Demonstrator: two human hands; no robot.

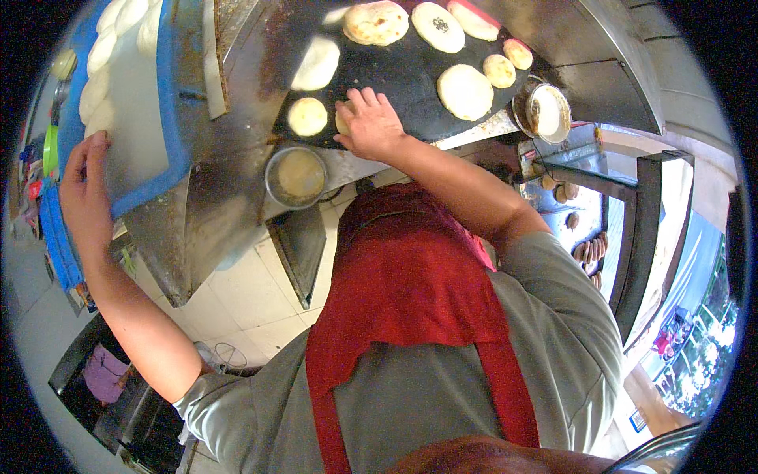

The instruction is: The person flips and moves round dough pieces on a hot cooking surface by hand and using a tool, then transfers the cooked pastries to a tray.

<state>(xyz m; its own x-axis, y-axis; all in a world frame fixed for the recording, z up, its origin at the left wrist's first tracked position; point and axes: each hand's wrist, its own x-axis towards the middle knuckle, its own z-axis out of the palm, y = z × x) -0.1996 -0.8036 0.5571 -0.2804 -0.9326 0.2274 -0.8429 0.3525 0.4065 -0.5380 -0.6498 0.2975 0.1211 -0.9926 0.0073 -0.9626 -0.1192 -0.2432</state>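
My right hand [374,127] rests over a small round flatbread [342,118] on the black griddle [391,77], its fingers spread and covering most of the bread. Just left of it lies another small round flatbread [307,117]. Larger flatbreads, one round [465,92] and one oval with dark seeds [438,26], lie on the griddle's right side. My left hand [89,163] is at the near end of a row of pale dough pieces [95,92] on a blue-edged board [177,136]. Its fingertips are at the nearest dough piece; whether they grip it cannot be told.
A metal bowl with a yellowish content [296,178] stands at the griddle's near left edge. A white-coated container [549,114] is at its right corner. A metal hood panel [610,77] rises on the right. Browned breads [591,249] lie on a tray beyond.
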